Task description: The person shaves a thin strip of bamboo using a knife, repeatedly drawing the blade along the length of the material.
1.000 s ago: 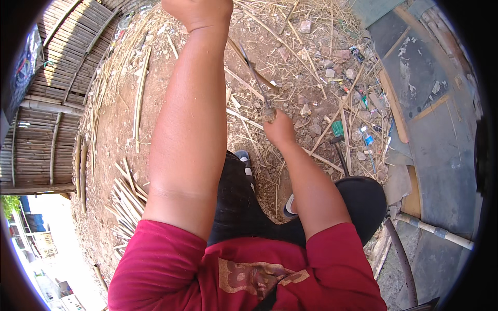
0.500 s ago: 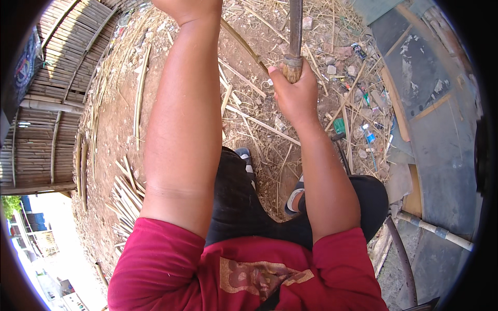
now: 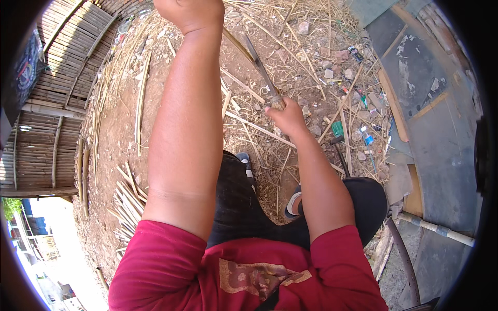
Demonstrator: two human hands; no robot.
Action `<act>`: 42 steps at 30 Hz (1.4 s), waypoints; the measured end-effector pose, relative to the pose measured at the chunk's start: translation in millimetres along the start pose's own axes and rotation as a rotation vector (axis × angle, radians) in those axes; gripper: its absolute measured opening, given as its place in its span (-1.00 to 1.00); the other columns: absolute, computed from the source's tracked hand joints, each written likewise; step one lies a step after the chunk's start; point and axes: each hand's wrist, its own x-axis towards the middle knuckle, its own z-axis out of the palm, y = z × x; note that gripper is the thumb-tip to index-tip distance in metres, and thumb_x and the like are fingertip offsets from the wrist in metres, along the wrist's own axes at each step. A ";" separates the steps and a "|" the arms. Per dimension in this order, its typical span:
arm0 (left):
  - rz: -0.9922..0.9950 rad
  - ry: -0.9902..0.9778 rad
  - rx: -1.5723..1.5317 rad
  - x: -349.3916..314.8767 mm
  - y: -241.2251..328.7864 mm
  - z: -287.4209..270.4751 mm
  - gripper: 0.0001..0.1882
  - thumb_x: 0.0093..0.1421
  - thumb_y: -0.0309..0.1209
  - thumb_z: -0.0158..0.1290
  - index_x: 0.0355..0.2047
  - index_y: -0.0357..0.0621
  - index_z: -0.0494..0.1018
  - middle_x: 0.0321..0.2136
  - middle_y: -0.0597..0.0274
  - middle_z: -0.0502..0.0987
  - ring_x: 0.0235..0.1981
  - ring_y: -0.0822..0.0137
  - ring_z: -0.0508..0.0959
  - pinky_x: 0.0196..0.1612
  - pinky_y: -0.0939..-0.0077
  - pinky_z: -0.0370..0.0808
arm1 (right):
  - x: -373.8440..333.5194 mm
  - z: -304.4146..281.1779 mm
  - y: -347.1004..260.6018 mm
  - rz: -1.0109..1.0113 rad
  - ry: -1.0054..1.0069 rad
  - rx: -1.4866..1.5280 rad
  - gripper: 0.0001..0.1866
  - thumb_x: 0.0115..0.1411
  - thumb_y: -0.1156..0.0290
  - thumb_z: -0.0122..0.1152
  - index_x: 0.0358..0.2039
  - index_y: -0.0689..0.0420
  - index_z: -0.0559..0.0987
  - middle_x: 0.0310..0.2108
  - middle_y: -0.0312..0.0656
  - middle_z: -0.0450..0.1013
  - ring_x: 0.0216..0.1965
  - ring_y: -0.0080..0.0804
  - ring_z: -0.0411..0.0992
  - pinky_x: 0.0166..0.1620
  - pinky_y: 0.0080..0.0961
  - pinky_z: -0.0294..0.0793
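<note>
Fingers [image 3: 291,105] of the right hand [image 3: 289,120] clench a knife handle [image 3: 277,102]; whether the left hand [image 3: 194,14] grips anything, I cannot tell.

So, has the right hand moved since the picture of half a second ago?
Yes. Judged against the green object among the litter, the right hand, gripping the bladed tool, now appears lower and slightly further left.

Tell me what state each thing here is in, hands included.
Knife: unsheathed, blade pointing up and left in the picture.
Right hand: closed around the knife's handle.
Left hand: cut off by the upper edge; grip unseen.
Strip: slanting beside the blade; contact unclear.
Split sticks: piled loosely.
Blue-labelled bottle: lying on the ground.
</note>
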 end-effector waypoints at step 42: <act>0.190 -0.069 0.136 26.4 -28.9 -11.5 -0.07 0.47 0.22 -0.46 0.17 -0.62 0.30 -0.02 -0.10 0.50 0.03 0.06 0.43 0.24 0.28 0.24 | -3.3 20.8 28.1 0.125 -0.185 0.430 -0.71 0.12 0.36 0.35 -0.17 0.15 0.52 -0.39 -0.14 0.52 -0.41 -0.27 0.51 -0.29 -0.33 0.50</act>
